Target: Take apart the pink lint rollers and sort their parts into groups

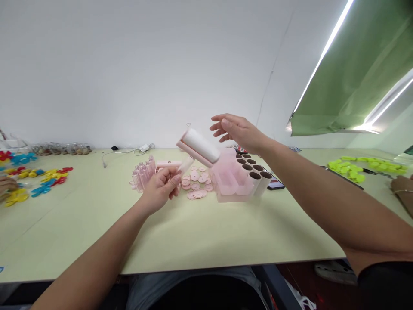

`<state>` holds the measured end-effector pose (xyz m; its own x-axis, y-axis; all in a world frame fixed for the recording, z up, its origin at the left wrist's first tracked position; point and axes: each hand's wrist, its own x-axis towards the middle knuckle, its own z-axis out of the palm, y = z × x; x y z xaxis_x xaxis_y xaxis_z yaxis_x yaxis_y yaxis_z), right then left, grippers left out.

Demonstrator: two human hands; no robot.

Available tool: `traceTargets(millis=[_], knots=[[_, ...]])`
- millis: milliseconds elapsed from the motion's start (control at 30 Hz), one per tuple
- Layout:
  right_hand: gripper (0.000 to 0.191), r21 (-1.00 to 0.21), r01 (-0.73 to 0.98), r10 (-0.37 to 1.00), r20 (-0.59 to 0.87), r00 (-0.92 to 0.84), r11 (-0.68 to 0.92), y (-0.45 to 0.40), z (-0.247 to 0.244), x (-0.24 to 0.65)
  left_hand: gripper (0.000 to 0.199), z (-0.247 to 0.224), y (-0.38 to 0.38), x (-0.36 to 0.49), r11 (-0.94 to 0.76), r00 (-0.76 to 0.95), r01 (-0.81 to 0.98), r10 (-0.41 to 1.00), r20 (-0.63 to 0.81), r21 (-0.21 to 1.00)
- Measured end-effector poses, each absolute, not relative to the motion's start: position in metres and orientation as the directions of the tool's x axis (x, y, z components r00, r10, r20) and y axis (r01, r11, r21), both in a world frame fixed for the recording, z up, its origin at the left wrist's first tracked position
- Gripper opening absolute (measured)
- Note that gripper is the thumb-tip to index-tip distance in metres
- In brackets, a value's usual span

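My left hand (pixel 163 188) is closed round the pale handle of a lint roller (pixel 200 145), raised over the table. Its white roll sits beside a pink cover, and the whole thing tilts down to the right. My right hand (pixel 237 130) hangs in the air to the right of the roll, fingers apart, touching nothing. Beneath the roller lie several pink discs (pixel 197 194). Several clear pink handles (pixel 142 174) stand upright left of my left hand. Below my right hand are translucent pink covers (pixel 230 183), blurred a little.
Several upright white rolls with brown cores (pixel 254 175) stand right of the covers, beside a phone (pixel 275 183). Yellow-green pieces (pixel 346 171) lie farther right. Coloured pieces (pixel 41 189) and another person's hand (pixel 8 184) are at far left. A white cable (pixel 142 149) lies near the wall.
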<state>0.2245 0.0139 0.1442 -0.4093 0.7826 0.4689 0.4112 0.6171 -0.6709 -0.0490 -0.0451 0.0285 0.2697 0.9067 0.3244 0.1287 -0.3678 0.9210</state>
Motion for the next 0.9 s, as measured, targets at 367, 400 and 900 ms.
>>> traceTargets(millis=[367,400,900], knots=[[0.059,-0.695,0.36,0.783,0.549,-0.293,0.623,-0.07,0.058,0.181,0.041,0.063,-0.057,-0.07,-0.65,0.504,0.548,0.759,0.412,0.527],[0.061,-0.708,0.323,0.778,0.558,-0.289,0.628,-0.073,0.051,0.176,0.043,0.07,-0.061,-0.066,-0.681,0.518,0.525,0.731,0.444,0.51],[0.049,-0.723,0.224,0.746,0.564,-0.355,0.653,-0.071,-0.02,0.148,0.023,0.107,-0.039,-0.028,-0.778,0.85,0.526,0.496,-0.178,0.343]])
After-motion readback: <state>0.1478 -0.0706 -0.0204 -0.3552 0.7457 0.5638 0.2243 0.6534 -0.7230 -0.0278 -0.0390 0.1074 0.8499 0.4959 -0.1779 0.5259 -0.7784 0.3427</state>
